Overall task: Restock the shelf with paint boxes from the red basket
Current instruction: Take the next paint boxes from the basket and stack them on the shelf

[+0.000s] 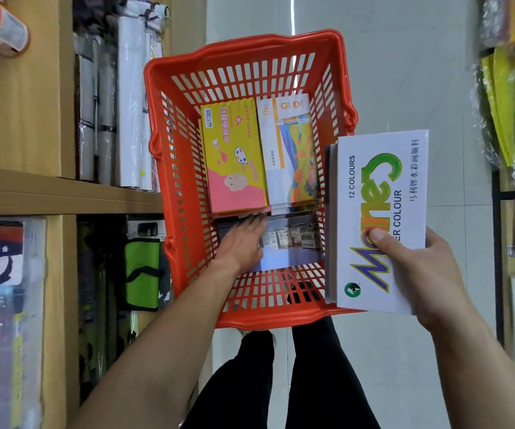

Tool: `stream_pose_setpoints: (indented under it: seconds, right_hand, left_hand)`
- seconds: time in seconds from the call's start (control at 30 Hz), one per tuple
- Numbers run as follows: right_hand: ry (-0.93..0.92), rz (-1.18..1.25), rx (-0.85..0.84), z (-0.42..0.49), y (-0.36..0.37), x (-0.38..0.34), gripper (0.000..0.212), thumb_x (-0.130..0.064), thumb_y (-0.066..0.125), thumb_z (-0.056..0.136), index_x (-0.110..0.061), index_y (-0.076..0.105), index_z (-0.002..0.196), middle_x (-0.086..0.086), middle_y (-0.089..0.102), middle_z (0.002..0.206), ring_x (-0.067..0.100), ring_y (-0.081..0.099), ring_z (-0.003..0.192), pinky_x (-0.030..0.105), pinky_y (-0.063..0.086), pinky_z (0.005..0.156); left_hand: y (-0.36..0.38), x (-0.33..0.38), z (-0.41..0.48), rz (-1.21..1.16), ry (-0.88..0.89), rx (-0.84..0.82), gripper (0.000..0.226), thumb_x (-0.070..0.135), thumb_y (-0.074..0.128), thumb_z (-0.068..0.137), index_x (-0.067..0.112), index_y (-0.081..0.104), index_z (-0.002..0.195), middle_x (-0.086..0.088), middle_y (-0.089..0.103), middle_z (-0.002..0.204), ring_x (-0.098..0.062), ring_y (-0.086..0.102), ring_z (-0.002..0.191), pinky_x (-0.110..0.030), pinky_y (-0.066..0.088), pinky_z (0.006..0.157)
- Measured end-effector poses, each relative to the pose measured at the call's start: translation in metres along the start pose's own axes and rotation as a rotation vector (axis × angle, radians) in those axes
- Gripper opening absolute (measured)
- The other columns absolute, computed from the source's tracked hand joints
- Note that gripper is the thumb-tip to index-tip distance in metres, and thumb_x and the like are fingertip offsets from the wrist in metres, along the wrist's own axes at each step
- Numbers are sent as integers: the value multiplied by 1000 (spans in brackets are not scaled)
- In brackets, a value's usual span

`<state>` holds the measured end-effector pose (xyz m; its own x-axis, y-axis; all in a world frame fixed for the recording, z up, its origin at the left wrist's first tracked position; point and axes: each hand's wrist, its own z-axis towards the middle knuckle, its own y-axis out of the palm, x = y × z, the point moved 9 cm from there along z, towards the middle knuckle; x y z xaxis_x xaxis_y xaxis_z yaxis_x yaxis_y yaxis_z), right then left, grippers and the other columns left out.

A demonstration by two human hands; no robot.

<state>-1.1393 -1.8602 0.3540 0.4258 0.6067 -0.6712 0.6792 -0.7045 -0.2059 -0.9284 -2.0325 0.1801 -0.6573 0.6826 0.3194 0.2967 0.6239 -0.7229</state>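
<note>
Wooden shelf (64,193) at left. Our left hand (240,246) reaches into red basket (188,168), grip spread flat on a photo-print paint box (293,243). Right hand (417,267) pinches white Marie's boxes (380,196) beside basket's right rim.

The red basket (250,66) was glossy slotted plastic. Beside it, the shelf (64,193) looked like matt pale wood. Inside the basket the yellow box (234,156) seemed smooth cardboard, while the white box (380,212) just beside its rim had a slight sheen.
</note>
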Motion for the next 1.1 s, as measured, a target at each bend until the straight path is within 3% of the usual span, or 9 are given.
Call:
stream_pose_setpoints:
  seconds: [0.23, 0.4, 0.53, 0.63, 0.73, 0.93, 1.1]
  right_hand:
    - [7, 21, -29, 2, 1, 2, 45, -43, 87, 62, -21, 74, 99, -2, 83, 90, 19, 80, 70, 33, 59, 52]
    - [14, 21, -40, 2, 1, 4, 49, -45, 87, 58, -21, 74, 99, -1, 83, 90, 20, 80, 68, 33, 59, 53]
    - [1, 6, -27, 4, -1, 6, 49, -45, 86, 60, -21, 74, 100, -1, 83, 90, 21, 80, 71, 35, 61, 55]
    - [1, 17, -27, 6, -2, 4, 34, -40, 84, 66, -25, 76, 95, -1, 83, 87, 21, 80, 67, 33, 59, 50]
    - [4, 12, -24, 5, -2, 4, 33, -40, 84, 66, -23, 76, 93, -2, 83, 84, 17, 78, 62, 29, 56, 47]
    - [0, 7, -4, 4, -1, 2, 37, -39, 85, 66, -22, 76, 97, -2, 83, 87, 19, 79, 66, 32, 59, 50]
    - [1, -10, 15, 0, 1, -2, 45, -43, 87, 61, -21, 75, 99, -4, 83, 87, 18, 80, 67, 29, 58, 49]
  left_hand:
    - [-14, -7, 3, -165, -56, 102, 62, 12, 61, 90, 11, 44, 149, -10, 52, 150, -28, 47, 137, -37, 36, 113]
    - [5, -8, 2, -71, -37, 35, 85, 27, 65, 88, 11, 22, 159, -9, 30, 165, -27, 27, 151, -40, 24, 121]
    - [7, -10, 6, -101, -85, 62, 88, 34, 74, 78, 13, 33, 154, -11, 43, 151, -33, 42, 138, -46, 34, 111]
    - [8, -13, 11, -122, -125, 44, 90, 42, 75, 74, 16, 37, 152, -10, 47, 145, -32, 46, 133, -47, 33, 108]
    - [4, -14, 13, -91, -124, 48, 92, 46, 76, 72, 19, 39, 152, -9, 49, 144, -32, 46, 131, -46, 32, 106]
    - [-12, -2, 9, 15, -113, 16, 71, 45, 69, 78, 26, 48, 144, -9, 56, 134, -33, 46, 122, -43, 34, 100]
    - [-10, 12, -12, -7, -76, -149, 54, 44, 72, 84, 24, 48, 128, -7, 60, 124, -37, 63, 108, -43, 48, 78]
